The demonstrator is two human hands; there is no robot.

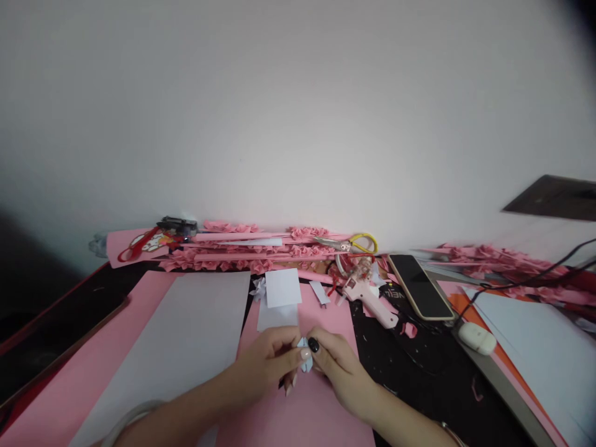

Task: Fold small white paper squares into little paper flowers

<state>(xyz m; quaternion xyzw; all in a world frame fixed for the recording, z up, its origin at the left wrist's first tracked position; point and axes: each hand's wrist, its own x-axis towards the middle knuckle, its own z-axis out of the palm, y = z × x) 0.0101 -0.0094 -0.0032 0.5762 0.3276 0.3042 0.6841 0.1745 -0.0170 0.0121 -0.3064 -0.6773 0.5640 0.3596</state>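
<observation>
Between my two hands is a small piece of folded white paper [305, 360], held over a pink sheet [298, 416]. My left hand [274, 357] pinches its left side, thumb in front. On the right side my right hand [338, 366] grips it, with the dark-nailed thumb pressed near the top. The fingers hide most of the paper's shape. Just beyond my hands lie square white paper pieces [284, 288], a small white paper flower [259, 289] and a narrow white strip [320, 292].
A pink glue gun [370, 299], yellow-handled scissors [363, 242] and a phone [421, 288] lie beyond my right hand. Pink paper flowers [223, 263] line the wall. Large white sheets [172, 347] lie left. A white earbud case [477, 338] and dark cable [526, 279] are right.
</observation>
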